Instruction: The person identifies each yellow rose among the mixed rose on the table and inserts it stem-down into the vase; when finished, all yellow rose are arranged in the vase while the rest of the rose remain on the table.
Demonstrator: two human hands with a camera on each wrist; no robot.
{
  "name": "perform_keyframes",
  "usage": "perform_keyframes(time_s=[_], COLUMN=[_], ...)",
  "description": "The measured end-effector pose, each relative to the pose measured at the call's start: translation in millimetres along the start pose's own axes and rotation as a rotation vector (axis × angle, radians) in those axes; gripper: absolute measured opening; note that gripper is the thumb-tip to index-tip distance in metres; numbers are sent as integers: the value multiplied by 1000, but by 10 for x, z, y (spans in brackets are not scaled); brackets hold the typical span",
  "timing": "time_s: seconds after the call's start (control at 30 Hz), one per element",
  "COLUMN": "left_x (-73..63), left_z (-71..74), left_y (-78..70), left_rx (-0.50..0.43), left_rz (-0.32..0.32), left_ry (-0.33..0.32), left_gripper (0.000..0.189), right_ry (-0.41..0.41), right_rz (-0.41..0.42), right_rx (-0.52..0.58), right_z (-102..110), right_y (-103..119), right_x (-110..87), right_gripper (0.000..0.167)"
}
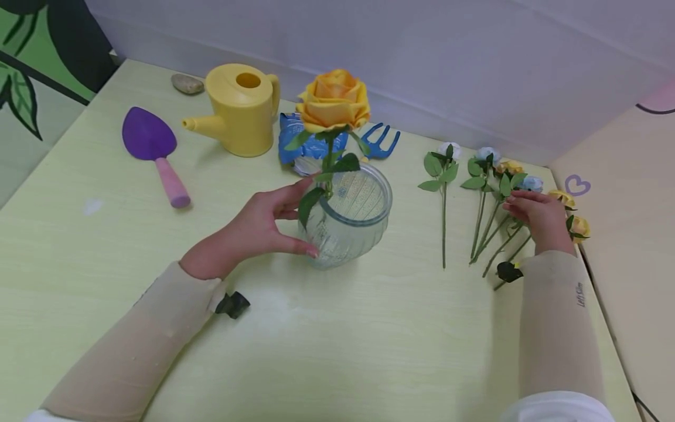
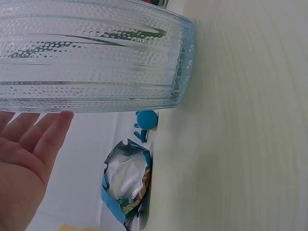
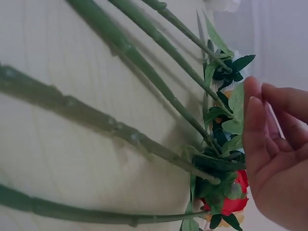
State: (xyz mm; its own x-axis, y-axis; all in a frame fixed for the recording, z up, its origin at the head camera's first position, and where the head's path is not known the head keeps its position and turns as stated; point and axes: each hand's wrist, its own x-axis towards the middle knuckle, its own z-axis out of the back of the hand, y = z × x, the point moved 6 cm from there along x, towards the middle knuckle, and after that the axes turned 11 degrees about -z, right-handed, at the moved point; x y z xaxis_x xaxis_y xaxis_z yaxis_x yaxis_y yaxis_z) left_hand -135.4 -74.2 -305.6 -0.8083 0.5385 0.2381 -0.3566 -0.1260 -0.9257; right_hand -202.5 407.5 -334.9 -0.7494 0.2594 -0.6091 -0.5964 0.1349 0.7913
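Observation:
My left hand (image 1: 263, 225) grips the side of a ribbed clear glass vase (image 1: 350, 240), thumb toward me and fingers behind. In the left wrist view, fingertips (image 2: 62, 120) lie against the vase's textured wall. An orange-yellow artificial rose (image 1: 337, 102) stands upright in the vase, its leaves over the rim. My right hand (image 1: 543, 217) is over a row of artificial flowers, fingertips beside the green leaves (image 3: 236, 110). Its thumb and fingers are bent close together, with nothing visible between them. A red flower (image 3: 236, 192) shows below the hand in the right wrist view.
A white flower (image 1: 444, 187) lies left of the other stems. Along the back are a yellow watering can (image 1: 242, 111), a stone (image 1: 187, 84), a blue packet (image 1: 292, 138) and a blue hand rake (image 1: 379, 143). A purple trowel (image 1: 150, 138) lies at left.

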Motion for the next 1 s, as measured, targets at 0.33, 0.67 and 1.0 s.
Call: perform_keyframes(time_s=[0.33, 0.67, 1.0], left_x=[-8, -10, -3], left_z=[12, 14, 7], left_y=[-9, 6, 7], left_rx=[17, 12, 2], left_rz=[-30, -28, -26], left_ry=[-9, -8, -3], left_gripper=[101, 101, 101], right_ry=[-136, -206, -221], right_rz=[-32, -102, -103], right_rx=[-345, -423, -506], right_z=[14, -47, -91], right_y=[-69, -101, -103], right_x=[136, 238, 296], right_gripper=[7, 16, 6])
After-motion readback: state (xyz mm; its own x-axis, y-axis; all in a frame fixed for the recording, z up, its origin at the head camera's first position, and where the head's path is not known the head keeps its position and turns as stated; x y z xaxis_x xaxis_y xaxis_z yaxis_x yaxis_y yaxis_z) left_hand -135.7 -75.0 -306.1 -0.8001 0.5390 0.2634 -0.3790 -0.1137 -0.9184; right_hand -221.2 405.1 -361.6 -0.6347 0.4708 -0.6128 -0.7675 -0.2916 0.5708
